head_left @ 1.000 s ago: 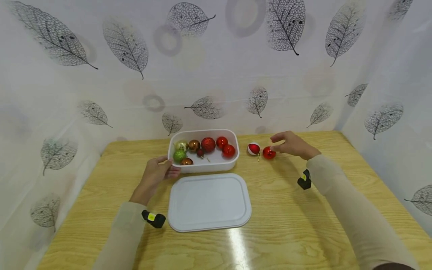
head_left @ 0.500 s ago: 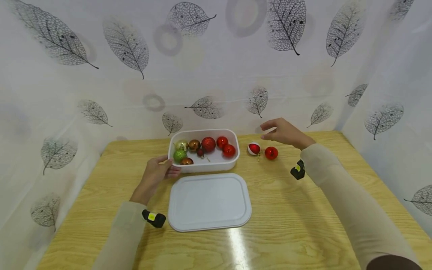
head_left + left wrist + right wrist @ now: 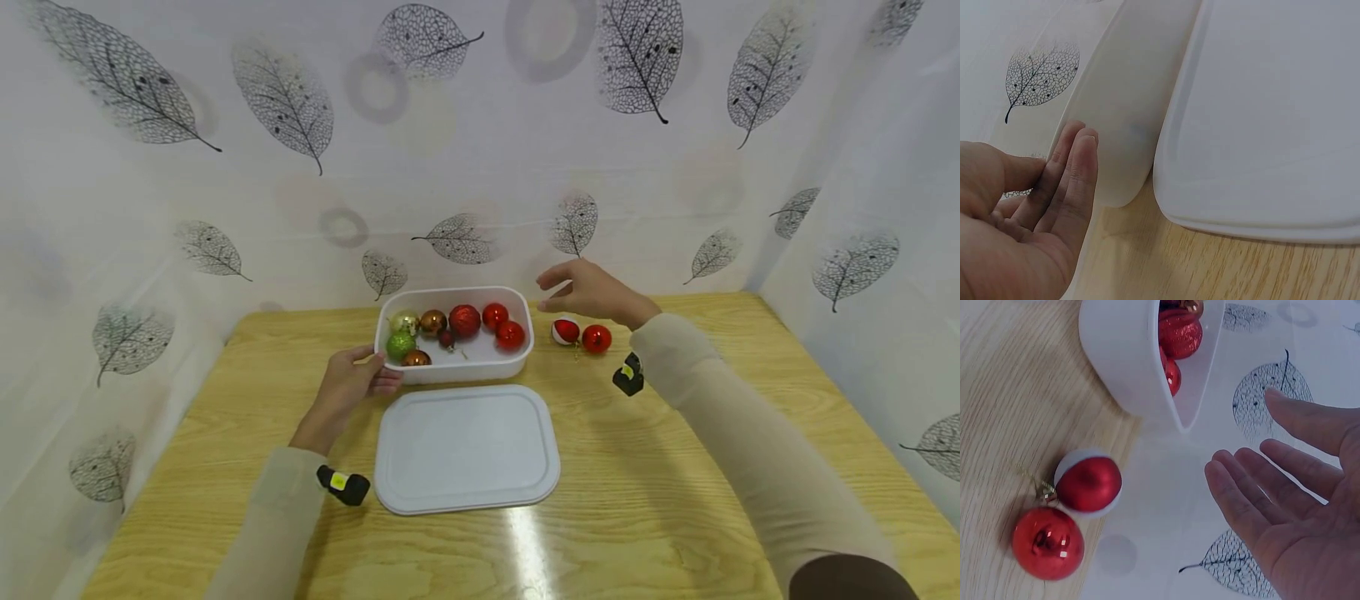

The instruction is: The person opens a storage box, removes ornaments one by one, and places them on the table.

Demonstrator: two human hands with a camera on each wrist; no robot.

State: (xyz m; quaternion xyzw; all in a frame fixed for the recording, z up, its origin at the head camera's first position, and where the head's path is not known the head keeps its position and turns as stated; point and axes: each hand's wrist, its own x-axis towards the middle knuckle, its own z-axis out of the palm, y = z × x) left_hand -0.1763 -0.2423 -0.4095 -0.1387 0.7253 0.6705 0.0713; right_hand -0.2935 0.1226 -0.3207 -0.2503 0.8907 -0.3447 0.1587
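Note:
My left hand (image 3: 347, 387) holds the near left corner of a white plastic box (image 3: 517, 358), thumb at the rim and fingers along the outer wall. Inside lie several Christmas baubles, among them a green bauble (image 3: 401, 345), a textured red bauble (image 3: 465, 321) and a shiny red bauble (image 3: 511, 335). My right hand (image 3: 592, 292) hovers just right of the box, fingers apart and holding nothing. Below it on the table are a red-and-white bauble (image 3: 566, 331) and a plain red bauble (image 3: 597, 339), side by side in the right wrist view too.
A white lid (image 3: 467, 450) lies flat on the wooden table (image 3: 637, 517), directly in front of the box. Behind the table and along both sides hangs a pale curtain (image 3: 480, 167) printed with dark leaves.
My right hand has lifted away from the plain red bauble and moved left toward the box. That bauble has shifted slightly on the table. My left hand stays at the box corner.

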